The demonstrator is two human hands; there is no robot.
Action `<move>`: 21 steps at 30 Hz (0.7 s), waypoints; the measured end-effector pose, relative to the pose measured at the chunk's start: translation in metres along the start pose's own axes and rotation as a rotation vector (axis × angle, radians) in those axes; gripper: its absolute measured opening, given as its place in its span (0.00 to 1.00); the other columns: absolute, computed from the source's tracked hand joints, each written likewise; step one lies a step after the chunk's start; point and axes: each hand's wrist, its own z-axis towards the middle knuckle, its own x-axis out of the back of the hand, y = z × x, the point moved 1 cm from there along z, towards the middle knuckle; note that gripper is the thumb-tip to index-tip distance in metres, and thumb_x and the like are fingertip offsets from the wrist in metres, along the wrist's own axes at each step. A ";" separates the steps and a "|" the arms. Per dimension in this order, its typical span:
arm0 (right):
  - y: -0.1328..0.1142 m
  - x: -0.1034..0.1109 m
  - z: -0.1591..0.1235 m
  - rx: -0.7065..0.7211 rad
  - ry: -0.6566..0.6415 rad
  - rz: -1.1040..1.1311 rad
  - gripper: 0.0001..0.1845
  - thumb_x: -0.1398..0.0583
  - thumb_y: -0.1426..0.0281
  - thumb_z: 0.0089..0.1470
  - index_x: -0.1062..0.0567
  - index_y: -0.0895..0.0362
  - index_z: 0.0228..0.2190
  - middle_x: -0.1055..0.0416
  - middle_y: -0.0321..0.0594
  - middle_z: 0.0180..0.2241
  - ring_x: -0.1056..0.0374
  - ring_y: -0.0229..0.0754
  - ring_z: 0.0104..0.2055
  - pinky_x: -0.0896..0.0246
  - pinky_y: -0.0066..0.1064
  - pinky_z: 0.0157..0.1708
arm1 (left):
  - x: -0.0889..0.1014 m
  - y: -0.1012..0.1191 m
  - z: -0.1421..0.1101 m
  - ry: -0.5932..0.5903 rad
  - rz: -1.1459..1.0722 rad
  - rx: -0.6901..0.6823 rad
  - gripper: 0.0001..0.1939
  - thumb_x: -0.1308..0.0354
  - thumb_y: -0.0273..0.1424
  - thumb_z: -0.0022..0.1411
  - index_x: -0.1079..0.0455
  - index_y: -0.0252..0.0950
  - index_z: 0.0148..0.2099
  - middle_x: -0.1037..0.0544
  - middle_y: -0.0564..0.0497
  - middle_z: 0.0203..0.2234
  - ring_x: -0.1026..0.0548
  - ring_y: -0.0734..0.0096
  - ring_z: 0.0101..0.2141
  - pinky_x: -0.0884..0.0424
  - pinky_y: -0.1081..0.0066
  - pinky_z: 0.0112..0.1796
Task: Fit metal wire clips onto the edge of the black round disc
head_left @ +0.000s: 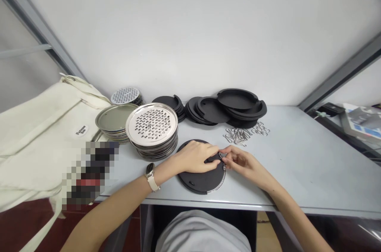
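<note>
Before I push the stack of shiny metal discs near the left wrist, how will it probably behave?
The stack may shift apart, because its edges look uneven and nothing visible ties the discs together. It is probably heavy for its size, as many discs are piled up. The top disc, with its shiny rim, looks stiff but may be slippery.

Wire hooks (238, 135) lie before the rimmed trays (239, 103), right of the plates (151, 125).
</note>
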 end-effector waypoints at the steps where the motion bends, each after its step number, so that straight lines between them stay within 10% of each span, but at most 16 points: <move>1: 0.000 0.000 0.000 0.002 0.003 0.001 0.16 0.44 0.57 0.59 0.33 0.56 0.42 0.38 0.31 0.24 0.38 0.37 0.28 0.41 0.30 0.32 | 0.000 0.000 0.000 -0.002 0.001 0.000 0.08 0.50 0.37 0.65 0.36 0.38 0.40 0.24 0.52 0.33 0.25 0.67 0.33 0.39 0.71 0.29; 21: -0.002 0.000 -0.001 0.004 -0.018 -0.044 0.15 0.47 0.58 0.62 0.35 0.55 0.44 0.34 0.34 0.25 0.36 0.39 0.29 0.38 0.31 0.33 | 0.001 0.001 -0.001 0.000 -0.006 -0.005 0.08 0.50 0.36 0.66 0.37 0.38 0.42 0.24 0.52 0.34 0.24 0.67 0.34 0.38 0.70 0.29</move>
